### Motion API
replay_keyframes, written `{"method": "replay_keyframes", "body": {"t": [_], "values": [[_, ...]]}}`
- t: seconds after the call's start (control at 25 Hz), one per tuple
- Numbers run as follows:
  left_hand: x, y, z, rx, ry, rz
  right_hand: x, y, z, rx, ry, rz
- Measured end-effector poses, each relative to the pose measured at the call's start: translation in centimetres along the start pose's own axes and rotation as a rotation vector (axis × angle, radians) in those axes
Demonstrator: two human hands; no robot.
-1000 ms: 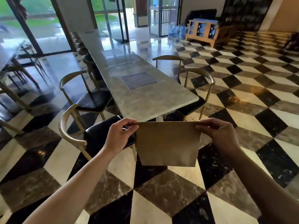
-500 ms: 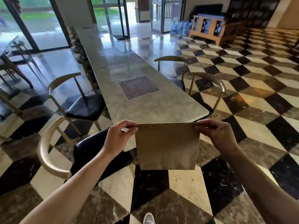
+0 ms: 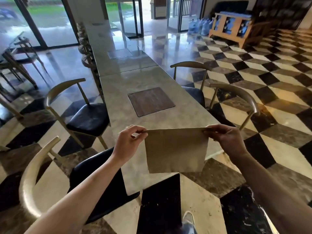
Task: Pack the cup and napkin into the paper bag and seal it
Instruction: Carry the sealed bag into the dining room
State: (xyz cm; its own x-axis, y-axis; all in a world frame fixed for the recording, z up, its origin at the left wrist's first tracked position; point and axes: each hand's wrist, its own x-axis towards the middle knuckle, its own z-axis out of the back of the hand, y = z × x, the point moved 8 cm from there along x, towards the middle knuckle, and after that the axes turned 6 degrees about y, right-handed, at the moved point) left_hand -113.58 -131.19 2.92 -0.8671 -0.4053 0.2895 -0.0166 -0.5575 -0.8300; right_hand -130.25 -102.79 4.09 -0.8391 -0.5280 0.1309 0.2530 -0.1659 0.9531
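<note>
Head view looks down on a flat brown paper bag (image 3: 175, 150), matte and smooth, held up in the air over the near end of a long stone table (image 3: 118, 92). Its top edge is stretched straight between both hands, and the rest hangs down as a plain rectangle. Left hand (image 3: 128, 142) pinches the top left corner between thumb and fingers; right hand (image 3: 226, 141) pinches the top right corner the same way. Both forearms are bare. On the polished, mottled grey tabletop a dark square mat (image 3: 151, 101) with rounded corners lies beyond the bag. Chairs (image 3: 79, 107) with curved metal backs and black padded seats stand along both sides. Glossy floor tiles (image 3: 253, 85) form a cube pattern in black, cream and brown. Whether the bag's mouth is open cannot be told from this angle.
</note>
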Motion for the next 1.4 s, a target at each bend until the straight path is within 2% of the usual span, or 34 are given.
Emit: {"method": "replay_keyframes", "body": {"t": [0.32, 0.6, 0.88, 1.4], "values": [[8.7, 3.8, -2.5, 0.107, -0.14, 0.102, 14.2, -4.9, 0.5, 0.097, 0.123, -0.037], [12.2, 6.3, -4.5, 0.217, -0.198, 0.195, 22.8, -8.8, -0.6, 0.111, 0.26, -0.066], [13.7, 8.9, -5.4, 0.212, -0.207, 0.298, 26.2, -11.9, -2.1, 0.038, 0.31, -0.067], [14.1, 13.8, -6.4, 0.156, -0.191, 0.372, 27.8, -16.7, -4.6, 0.0, 0.326, -0.153]]}}
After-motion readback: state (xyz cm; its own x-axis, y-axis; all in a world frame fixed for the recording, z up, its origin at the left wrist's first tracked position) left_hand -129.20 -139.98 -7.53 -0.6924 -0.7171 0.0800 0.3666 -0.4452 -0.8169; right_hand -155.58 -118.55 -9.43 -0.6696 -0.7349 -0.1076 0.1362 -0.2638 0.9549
